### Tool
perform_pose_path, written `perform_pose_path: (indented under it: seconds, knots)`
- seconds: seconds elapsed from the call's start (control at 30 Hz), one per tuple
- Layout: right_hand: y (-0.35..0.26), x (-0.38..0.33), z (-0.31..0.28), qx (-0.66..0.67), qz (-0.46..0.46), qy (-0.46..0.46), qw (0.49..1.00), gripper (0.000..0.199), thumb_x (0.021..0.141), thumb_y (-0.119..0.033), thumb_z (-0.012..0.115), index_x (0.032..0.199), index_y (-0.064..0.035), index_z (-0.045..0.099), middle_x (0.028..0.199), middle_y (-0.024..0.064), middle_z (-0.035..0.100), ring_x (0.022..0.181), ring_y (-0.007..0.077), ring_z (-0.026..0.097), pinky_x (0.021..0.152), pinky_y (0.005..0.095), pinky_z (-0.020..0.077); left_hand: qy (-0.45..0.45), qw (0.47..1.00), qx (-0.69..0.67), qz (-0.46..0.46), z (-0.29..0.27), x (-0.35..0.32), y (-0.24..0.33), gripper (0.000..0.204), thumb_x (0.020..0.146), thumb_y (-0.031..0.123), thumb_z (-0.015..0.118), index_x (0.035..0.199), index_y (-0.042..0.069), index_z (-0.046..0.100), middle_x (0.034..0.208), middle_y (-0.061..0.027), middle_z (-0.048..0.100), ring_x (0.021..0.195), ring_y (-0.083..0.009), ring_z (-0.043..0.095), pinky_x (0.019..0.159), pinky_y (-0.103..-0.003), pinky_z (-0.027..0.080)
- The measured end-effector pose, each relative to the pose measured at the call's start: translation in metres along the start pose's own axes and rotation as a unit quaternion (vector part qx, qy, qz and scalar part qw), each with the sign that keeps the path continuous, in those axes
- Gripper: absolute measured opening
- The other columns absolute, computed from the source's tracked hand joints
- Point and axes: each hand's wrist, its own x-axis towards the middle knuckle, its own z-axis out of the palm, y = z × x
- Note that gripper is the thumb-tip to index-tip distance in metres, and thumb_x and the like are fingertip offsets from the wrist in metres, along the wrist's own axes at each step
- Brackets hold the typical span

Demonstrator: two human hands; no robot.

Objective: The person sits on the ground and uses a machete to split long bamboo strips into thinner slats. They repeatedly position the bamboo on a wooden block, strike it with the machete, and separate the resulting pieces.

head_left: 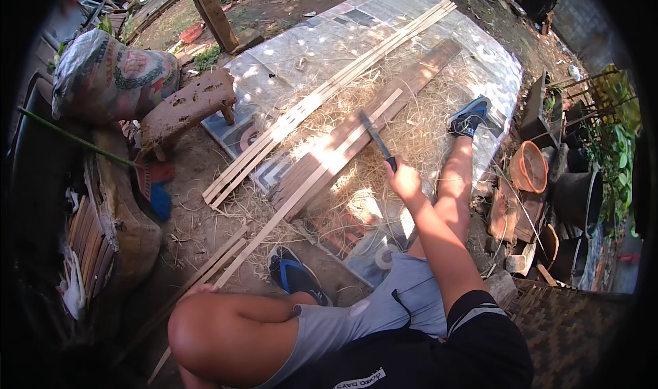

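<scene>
My right hand (404,181) is closed around the dark handle of a long-bladed knife (374,134). Its blade lies across a pale, thin bamboo strip (275,217). That strip rests on a weathered brown plank (312,176) and runs down past my bent left knee. My left hand (199,290), mostly hidden by the knee, has its fingers at the strip's near part and grips it. Curly pale shavings (411,146) surround the plank. To its left, a bundle of long pale strips (291,118) lies side by side.
A printed sheet (308,43) covers the ground. Left are a stuffed sack (113,77), a worn wooden stool (188,108) and a rake (143,176). An orange pot (528,167) and dark buckets (577,197) stand right. My sandalled feet are beside the plank.
</scene>
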Motion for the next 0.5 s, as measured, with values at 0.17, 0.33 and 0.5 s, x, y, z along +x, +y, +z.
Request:
perform_pose_path:
  seconds: [0.17, 0.33, 0.5]
  knots:
    - [-0.053, -0.013, -0.002, 0.027, 0.035, -0.103, 0.994, 0.048, 0.103, -0.053, 0.051, 0.115, -0.0075, 0.06, 0.089, 0.0251, 0.073, 0.086, 0.0442, 0.072, 0.077, 0.0537, 0.0575, 0.23, 0.897, 0.301, 0.229, 0.057, 0.027, 0.018, 0.029, 0.102, 0.036, 0.065, 0.101, 0.006, 0.062, 0.082, -0.0104, 0.066, 0.069, -0.0273, 0.065, 0.062, -0.042, 0.05]
    - [-0.132, -0.133, -0.003, 0.024, -0.27, -0.273, 0.923, 0.056, 0.102, -0.058, 0.049, 0.136, -0.0137, 0.054, 0.088, 0.021, 0.072, 0.085, 0.0429, 0.071, 0.076, 0.0518, 0.0573, 0.315, 0.81, 0.436, 0.234, 0.112, 0.062, 0.084, 0.029, 0.103, 0.034, 0.058, 0.094, 0.007, 0.059, 0.094, -0.0178, 0.071, 0.079, -0.0421, 0.068, 0.067, -0.052, 0.052]
    - [-0.114, -0.115, -0.016, 0.019, -0.258, -0.211, 0.943, 0.052, 0.099, -0.06, 0.053, 0.133, -0.0198, 0.056, 0.087, 0.019, 0.071, 0.079, 0.0392, 0.073, 0.069, 0.052, 0.0583, 0.277, 0.833, 0.438, 0.194, 0.1, 0.052, 0.081, 0.037, 0.106, 0.037, 0.052, 0.091, 0.005, 0.06, 0.082, -0.0199, 0.069, 0.077, -0.0439, 0.068, 0.067, -0.055, 0.052]
